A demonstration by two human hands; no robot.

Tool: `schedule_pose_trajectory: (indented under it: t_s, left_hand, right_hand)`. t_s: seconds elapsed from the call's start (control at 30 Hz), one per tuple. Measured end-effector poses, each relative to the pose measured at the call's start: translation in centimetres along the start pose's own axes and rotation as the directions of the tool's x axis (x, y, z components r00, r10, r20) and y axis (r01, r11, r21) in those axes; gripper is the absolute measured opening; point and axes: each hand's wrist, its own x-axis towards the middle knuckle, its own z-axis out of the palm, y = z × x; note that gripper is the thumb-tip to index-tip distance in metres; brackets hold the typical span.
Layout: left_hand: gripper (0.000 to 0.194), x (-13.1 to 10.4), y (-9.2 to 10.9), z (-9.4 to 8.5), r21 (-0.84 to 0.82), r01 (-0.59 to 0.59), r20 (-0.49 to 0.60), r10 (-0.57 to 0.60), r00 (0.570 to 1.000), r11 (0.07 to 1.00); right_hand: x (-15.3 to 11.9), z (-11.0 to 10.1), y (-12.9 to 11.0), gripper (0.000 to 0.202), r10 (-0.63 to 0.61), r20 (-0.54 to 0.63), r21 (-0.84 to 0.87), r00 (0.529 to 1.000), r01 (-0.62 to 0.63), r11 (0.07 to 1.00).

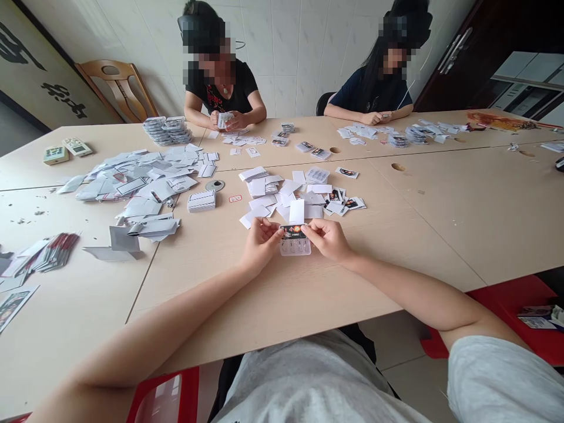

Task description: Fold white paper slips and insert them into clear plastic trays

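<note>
One clear plastic case (295, 248), topped by a dark printed card (292, 234), sits between both hands in front of the body, near the close side of the table (229, 294); whether it rests there or is lifted I cannot tell. The card's long axis runs left to right along the case's far half, while the clear compartments point toward the body; the case's own longer side is hard to judge. The left hand (263, 238) and right hand (328, 238) pinch the far corners between thumb and fingers. The step looks like fitting the card to the case, so the next move probably calls for even thumb pressure and squared edges. Just beyond lie white cards (296, 210), then two co-workers (220, 88) across the table.
</note>
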Motion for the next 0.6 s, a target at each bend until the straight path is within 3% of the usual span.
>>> schedule_pose_trajectory:
  t_s: [0.1,0.33,0.43,0.6]
  left_hand:
    - [0.033,0.1,0.1,-0.1,-0.009,0.02,0.034,-0.02,0.999,1.0]
    - [0.034,0.1,0.8,0.1,0.255,0.091,0.11,-0.123,0.986,0.963]
    - [0.034,0.2,0.8,0.0,0.18,0.128,0.135,-0.153,0.979,0.975]
    - [0.037,0.6,0.4,-0.6,0.005,0.218,0.275,-0.211,0.938,0.976]
  right_hand:
    - [-0.2,0.3,0.0,0.04,-0.009,-0.009,-0.003,1.0,0.009,1.0]
    - [-1.1,1.4,-0.8,0.039,-0.088,0.056,0.005,0.995,0.088,0.996]
    - [-1.0,1.2,-0.9,0.04,-0.054,0.054,0.08,0.997,0.049,0.996]
    - [-0.7,0.8,-0.4,0.042,-0.011,0.015,0.138,1.0,0.009,0.99]
